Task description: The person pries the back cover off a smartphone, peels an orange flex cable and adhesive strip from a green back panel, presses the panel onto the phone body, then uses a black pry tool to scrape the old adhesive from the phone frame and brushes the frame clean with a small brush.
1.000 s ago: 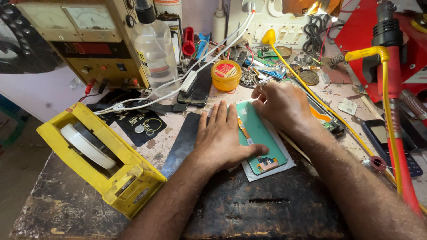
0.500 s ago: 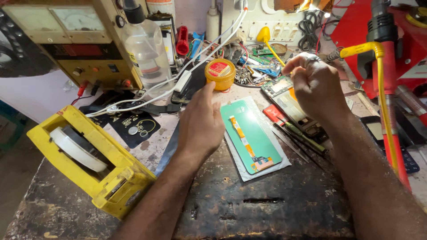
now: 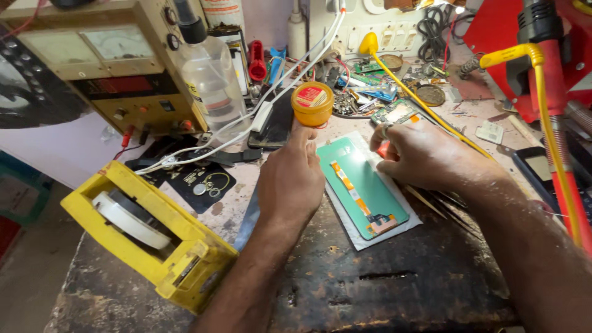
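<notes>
My left hand (image 3: 290, 182) rests on the bench with its fingertips against the lower side of a small round orange tin (image 3: 312, 102). I cannot see a grip around the tin. My right hand (image 3: 428, 154) is closed on a small red-handled tool (image 3: 383, 148) at the upper right corner of a green phone display panel (image 3: 364, 188). The panel lies face down on a white sheet (image 3: 351, 237), with an orange flex strip along its back.
A yellow tape dispenser (image 3: 145, 237) stands at the front left. A power supply (image 3: 111, 68) and a clear bottle (image 3: 209, 80) stand at the back left. Loose parts and circuit boards (image 3: 382, 92) lie behind. A red stand with a yellow cable (image 3: 542, 92) is at the right.
My right hand came down from the tools at the back right to the panel's corner and closed on the red-handled tool. My left hand stays by the orange tin.
</notes>
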`<state>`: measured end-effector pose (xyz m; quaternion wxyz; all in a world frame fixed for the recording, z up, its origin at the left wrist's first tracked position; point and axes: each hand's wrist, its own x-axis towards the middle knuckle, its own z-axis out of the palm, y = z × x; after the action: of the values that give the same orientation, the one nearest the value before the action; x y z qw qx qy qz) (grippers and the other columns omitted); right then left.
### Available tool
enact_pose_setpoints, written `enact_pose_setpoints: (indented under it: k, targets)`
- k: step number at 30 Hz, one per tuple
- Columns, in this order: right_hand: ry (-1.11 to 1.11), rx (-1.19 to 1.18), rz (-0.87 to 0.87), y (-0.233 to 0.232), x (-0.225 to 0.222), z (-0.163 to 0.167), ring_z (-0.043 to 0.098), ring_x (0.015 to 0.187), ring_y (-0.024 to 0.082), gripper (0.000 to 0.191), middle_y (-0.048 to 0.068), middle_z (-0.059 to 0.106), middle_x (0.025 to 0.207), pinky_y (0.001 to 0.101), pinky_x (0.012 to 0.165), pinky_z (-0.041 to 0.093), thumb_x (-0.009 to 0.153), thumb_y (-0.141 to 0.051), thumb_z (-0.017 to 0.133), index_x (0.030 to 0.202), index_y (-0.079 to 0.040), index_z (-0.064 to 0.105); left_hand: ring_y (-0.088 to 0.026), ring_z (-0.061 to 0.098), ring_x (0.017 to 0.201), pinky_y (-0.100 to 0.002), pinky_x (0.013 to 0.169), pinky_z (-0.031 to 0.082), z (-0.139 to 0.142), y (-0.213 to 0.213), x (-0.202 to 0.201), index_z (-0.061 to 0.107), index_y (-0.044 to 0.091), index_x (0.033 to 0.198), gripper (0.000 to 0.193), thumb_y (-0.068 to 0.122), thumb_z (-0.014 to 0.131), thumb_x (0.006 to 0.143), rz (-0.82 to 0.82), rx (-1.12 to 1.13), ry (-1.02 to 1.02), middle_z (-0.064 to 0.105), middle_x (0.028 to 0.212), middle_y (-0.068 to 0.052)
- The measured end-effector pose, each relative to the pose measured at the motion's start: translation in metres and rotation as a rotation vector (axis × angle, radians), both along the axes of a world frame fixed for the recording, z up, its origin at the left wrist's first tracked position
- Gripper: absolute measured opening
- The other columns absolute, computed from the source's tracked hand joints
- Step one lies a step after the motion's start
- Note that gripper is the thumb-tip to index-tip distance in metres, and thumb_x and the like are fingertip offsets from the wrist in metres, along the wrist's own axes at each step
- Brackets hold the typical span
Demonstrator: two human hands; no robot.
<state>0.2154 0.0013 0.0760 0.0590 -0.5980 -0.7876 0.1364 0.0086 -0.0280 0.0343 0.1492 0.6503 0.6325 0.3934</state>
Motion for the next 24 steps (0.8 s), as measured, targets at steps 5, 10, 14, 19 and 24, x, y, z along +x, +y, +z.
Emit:
enact_pose_setpoints:
  k: [5,10,14,19,24]
  targets:
    - [-0.097,0.072,0.063,-0.005,0.002,-0.002,0.071,0.095,0.030,0.029,0.015,0.075,0.096,0.0431,0.085,0.056,0.085,-0.026,0.074,0.110,-0.011,0.070,-0.043,0.070,0.091,-0.056,0.079,0.052,-0.006,0.003,-0.001,0.065,0.018,0.122,0.028,0.028,0.059,0.096,0.035,-0.091,0.077,0.073,0.093,-0.021]
    - [-0.041,0.004,0.083,0.001,-0.004,-0.006,0.072,0.092,0.028,0.033,0.016,0.075,0.095,0.0417,0.082,0.057,0.083,-0.025,0.076,0.112,-0.009,0.068,-0.044,0.070,0.090,-0.056,0.078,0.053,-0.013,0.006,0.000,0.066,0.020,0.120,0.028,0.031,0.062,0.094,0.048,-0.061,0.145,0.074,0.093,-0.019]
    - [0.076,-0.145,0.030,0.001,-0.010,-0.008,0.075,0.084,0.025,0.034,0.012,0.076,0.091,0.0399,0.077,0.058,0.085,-0.022,0.074,0.115,-0.011,0.066,-0.041,0.071,0.089,-0.054,0.077,0.054,-0.015,0.010,-0.004,0.069,0.022,0.118,0.028,0.033,0.065,0.093,0.090,-0.036,0.171,0.075,0.093,-0.017]
    - [0.151,-0.111,0.098,0.001,-0.016,-0.009,0.076,0.079,0.023,0.036,0.012,0.078,0.086,0.0378,0.073,0.059,0.080,-0.015,0.076,0.115,-0.010,0.067,-0.034,0.073,0.089,-0.049,0.075,0.056,-0.015,0.010,-0.008,0.072,0.021,0.112,0.025,0.030,0.067,0.089,0.081,-0.043,0.081,0.078,0.093,-0.008]
    - [0.203,-0.034,0.148,0.003,-0.010,-0.012,0.076,0.085,0.023,0.036,0.011,0.078,0.092,0.0375,0.077,0.059,0.080,-0.015,0.077,0.115,-0.011,0.068,-0.030,0.074,0.088,-0.045,0.076,0.056,-0.015,0.012,-0.012,0.072,0.018,0.110,0.022,0.028,0.066,0.091,0.091,-0.037,-0.043,0.078,0.092,-0.009]
